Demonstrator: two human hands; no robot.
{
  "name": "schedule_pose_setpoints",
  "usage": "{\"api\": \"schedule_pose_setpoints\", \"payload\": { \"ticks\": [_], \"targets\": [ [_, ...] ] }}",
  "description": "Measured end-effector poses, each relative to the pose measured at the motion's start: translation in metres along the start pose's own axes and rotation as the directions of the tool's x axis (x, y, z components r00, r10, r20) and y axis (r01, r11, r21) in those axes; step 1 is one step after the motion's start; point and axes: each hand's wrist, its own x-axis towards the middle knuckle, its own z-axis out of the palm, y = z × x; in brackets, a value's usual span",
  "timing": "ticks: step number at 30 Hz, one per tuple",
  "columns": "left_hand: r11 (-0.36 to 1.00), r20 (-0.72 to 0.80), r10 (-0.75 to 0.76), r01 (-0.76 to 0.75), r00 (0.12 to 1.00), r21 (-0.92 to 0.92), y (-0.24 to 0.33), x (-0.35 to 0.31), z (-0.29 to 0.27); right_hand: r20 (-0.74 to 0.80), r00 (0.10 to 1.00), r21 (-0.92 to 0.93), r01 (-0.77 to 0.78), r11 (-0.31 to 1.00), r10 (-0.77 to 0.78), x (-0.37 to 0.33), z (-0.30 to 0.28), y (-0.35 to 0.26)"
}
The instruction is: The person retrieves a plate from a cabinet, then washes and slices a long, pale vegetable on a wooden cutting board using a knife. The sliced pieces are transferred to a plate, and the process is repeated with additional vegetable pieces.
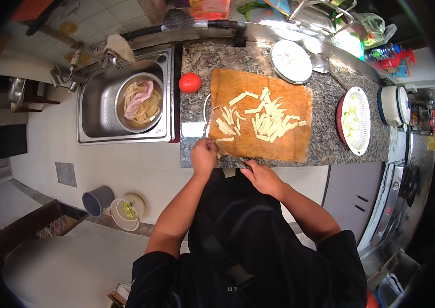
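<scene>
My right hand is closed round the dark handle of a knife at the near edge of a wooden cutting board. The blade slants away to the left, toward my left hand. Its fingers are pinched together at the board's near left corner, by the blade's far end; what they hold is hidden. Pale yellow cut strips lie on the board, a bigger heap right of the middle and a smaller group on the left.
Left of the board are a tomato and a sink holding a metal bowl with raw meat and pale strips. On the right are stacked plates, a ladle, a colander and a rice cooker. Buckets stand below.
</scene>
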Motion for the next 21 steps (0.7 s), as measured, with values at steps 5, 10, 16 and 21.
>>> {"api": "schedule_pose_setpoints", "payload": {
  "ticks": [5, 10, 16, 21],
  "targets": [
    [0.993, 0.089, -0.075, 0.083, 0.993, -0.089, -0.005, 0.000, -0.010, 0.010, 1.000, 0.088, -0.016, 0.996, 0.015, -0.011, -0.019, -0.004],
    [0.950, -0.066, 0.300, -0.304, 0.952, -0.069, 0.008, 0.016, 0.003, -0.153, 0.967, 0.575, -0.080, 0.814, 0.204, -0.060, -0.030, 0.033],
    [0.840, 0.199, 0.414, -0.457, 0.888, 0.292, 0.034, 0.038, 0.030, -0.320, 0.702, 0.906, 0.029, 0.423, 0.636, -0.073, -0.042, 0.120],
    [0.735, 0.297, 0.533, -0.608, 0.792, 0.301, 0.058, 0.062, 0.041, -0.218, 0.699, 0.972, 0.096, 0.213, 0.681, -0.053, -0.043, 0.156]
  ]
}}
